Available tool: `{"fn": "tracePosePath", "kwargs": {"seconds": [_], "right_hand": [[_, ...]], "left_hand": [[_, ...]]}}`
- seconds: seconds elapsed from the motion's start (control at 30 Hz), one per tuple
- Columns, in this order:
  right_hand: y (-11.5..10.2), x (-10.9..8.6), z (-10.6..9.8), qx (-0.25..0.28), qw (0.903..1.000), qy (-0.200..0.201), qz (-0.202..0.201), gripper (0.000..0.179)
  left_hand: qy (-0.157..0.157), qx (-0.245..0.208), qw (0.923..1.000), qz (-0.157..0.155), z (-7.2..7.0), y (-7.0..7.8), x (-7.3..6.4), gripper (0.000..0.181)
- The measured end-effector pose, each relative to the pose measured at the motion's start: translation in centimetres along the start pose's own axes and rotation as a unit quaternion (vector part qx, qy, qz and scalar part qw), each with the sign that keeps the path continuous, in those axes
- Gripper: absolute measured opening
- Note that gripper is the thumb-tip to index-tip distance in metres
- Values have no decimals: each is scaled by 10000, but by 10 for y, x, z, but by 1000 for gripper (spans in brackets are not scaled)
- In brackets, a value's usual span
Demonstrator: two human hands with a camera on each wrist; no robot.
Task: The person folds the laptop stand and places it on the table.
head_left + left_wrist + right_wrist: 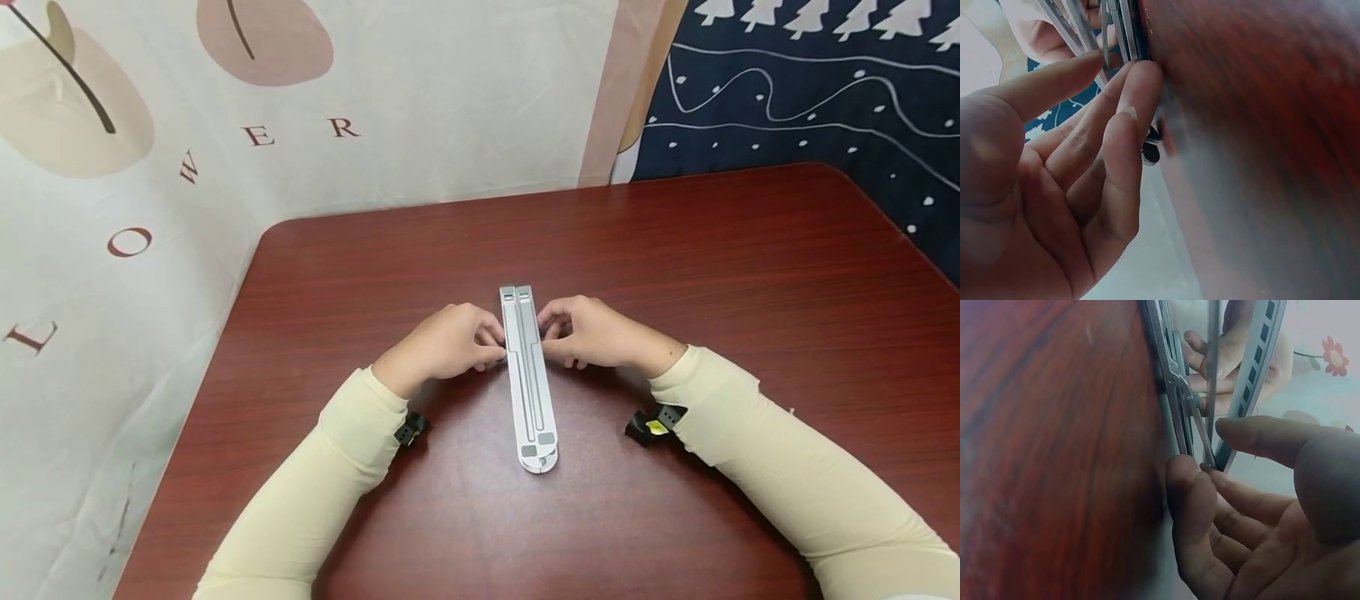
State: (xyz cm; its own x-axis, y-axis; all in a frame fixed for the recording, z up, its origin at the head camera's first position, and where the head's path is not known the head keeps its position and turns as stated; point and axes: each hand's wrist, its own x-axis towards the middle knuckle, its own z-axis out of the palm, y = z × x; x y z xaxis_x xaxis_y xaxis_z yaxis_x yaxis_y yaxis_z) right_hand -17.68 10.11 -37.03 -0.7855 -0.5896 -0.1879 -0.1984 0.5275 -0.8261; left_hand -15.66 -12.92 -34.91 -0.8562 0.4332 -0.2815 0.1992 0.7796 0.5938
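Note:
A silver folding laptop stand [531, 383] lies lengthwise on the table, its two long arms side by side and grey pads at the near end. My left hand [455, 340] holds its left edge, with thumb and curled fingers at the side. On the opposite edge, my right hand [596, 332] holds it likewise. In the right wrist view, the slotted upper bar [1259, 359] stands apart from the lower bars, with a slanted link between them. My right thumb is at the upper bar and the fingertips are at the lower bars. The left wrist view shows similar bars [1124, 31] at my left fingertips.
The reddish-brown wooden table [420, 258] has rounded far corners. Behind it hang a pale printed cloth [450, 100] and a dark blue cloth [787, 92] with white trees. Black wrist devices [647, 427] sit under both cream sleeves.

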Motion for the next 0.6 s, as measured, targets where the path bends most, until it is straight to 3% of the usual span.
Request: {"fn": "tracePosePath", "kwargs": {"seconds": [0.3, 0.6], "right_hand": [[-1, -4, -2, -553, 9984, 50, -121, 21], [1, -5, -3, -740, 9971, -50, -168, 18]], "left_hand": [[5, 161, 9998, 82, 2, 2, 1, 13], [-272, 30, 9996, 79, 4, 0, 2, 13]]}}
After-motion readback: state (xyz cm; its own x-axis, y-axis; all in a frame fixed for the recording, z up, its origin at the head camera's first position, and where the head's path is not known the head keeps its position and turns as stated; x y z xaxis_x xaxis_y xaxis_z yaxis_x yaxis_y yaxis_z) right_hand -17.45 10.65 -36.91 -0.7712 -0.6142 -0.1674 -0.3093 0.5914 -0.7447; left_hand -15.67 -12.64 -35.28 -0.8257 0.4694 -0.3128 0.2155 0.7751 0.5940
